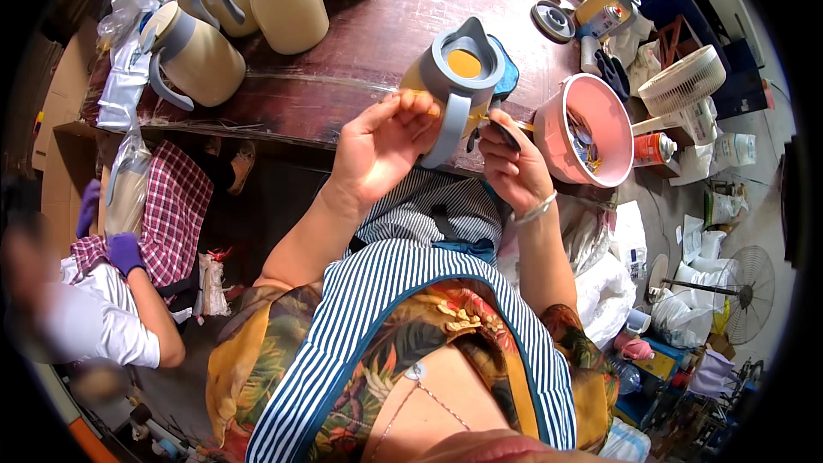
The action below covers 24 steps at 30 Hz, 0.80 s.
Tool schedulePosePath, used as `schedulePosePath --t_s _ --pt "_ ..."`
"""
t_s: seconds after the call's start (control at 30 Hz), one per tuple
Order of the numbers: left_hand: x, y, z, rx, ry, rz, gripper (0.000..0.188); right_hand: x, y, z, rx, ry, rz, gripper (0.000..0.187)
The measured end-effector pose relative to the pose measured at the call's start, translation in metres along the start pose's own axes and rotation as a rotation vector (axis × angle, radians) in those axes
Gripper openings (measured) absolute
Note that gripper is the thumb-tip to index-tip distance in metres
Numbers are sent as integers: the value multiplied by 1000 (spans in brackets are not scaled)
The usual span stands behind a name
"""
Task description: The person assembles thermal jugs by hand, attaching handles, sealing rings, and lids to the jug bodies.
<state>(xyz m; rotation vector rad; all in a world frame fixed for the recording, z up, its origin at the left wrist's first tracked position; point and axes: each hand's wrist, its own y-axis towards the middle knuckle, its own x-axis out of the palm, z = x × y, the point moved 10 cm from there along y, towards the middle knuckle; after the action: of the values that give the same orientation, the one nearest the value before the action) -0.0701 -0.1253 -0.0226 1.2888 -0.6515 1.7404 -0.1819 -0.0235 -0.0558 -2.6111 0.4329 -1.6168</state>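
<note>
A cream vacuum jug [410,79] with a grey collar and handle stands at the table's near edge, its top open and the inside orange-yellow. My left hand [381,141] is left of the grey handle, fingers curled and pinching a thin yellow strip [426,101]. On the handle's other side, my right hand [517,167] closes round a small dark-handled tool [506,135]; its working end is hard to make out. A blue pad or cloth [506,70] shows partly behind the jug.
Several cream jugs [287,13] stand at the table's far left. A pink bucket [617,124] holding small pieces is by my right hand. A round grey lid [552,21] and a white fan [683,81] lie farther right. A co-worker with purple gloves [126,251] handles a wrapped jug at left.
</note>
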Motion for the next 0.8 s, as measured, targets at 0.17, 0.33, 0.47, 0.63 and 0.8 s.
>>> schedulePosePath --t_s 0.17,0.33,0.47,0.63,0.8 --pt "31 11 23 368 596 -143 11 44 10 -7 -127 -126 79 22" --pt "77 7 27 711 1216 -292 30 61 3 -21 -355 -454 162 23" --pt "108 -3 27 857 1560 -480 22 60 0 -28 -435 -879 170 28" --pt "151 9 23 700 2303 -579 14 107 -7 -47 -1252 -1753 -36 46" --pt "104 23 70 868 1873 54 18 121 -8 -39 -1495 -1789 267 26"
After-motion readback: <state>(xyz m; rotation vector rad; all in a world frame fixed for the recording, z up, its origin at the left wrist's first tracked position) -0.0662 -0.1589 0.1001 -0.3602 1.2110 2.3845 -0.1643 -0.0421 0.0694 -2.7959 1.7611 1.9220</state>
